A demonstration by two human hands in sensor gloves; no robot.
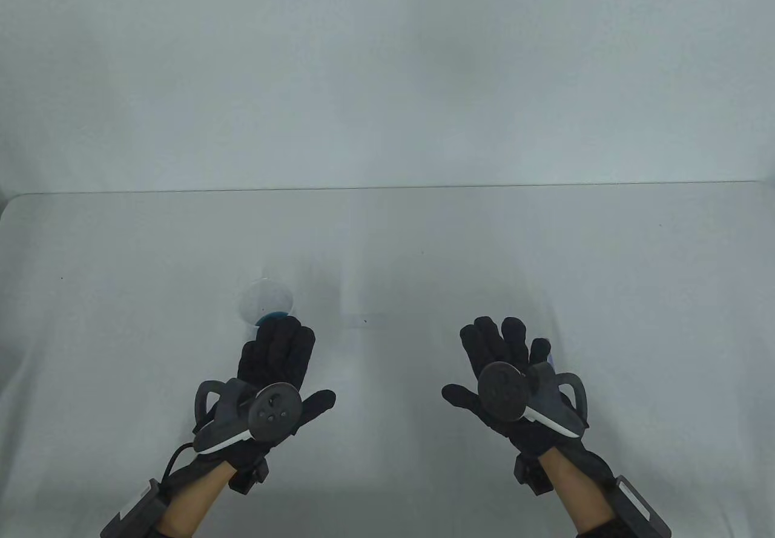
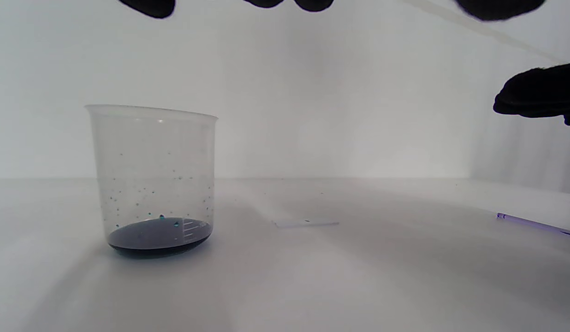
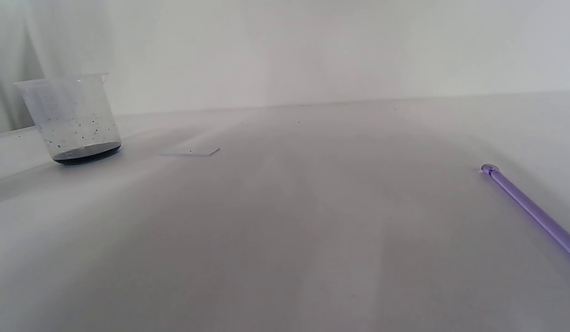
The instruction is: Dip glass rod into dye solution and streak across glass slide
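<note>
Both hands are spread and holding nothing. The rod (image 3: 534, 212) lies flat on the surface (image 1: 424, 247), just under the right hand (image 1: 508, 374), its long axis running away from it. The right is clearly nearer; the left hand (image 1: 272, 374) sits by the beaker (image 2: 153, 180).

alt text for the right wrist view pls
A purple rod lies on a white table at the right. Far left stands a clear beaker with dark dye at its bottom, and a glass slide lies flat just to its right. No hand shows.
</note>
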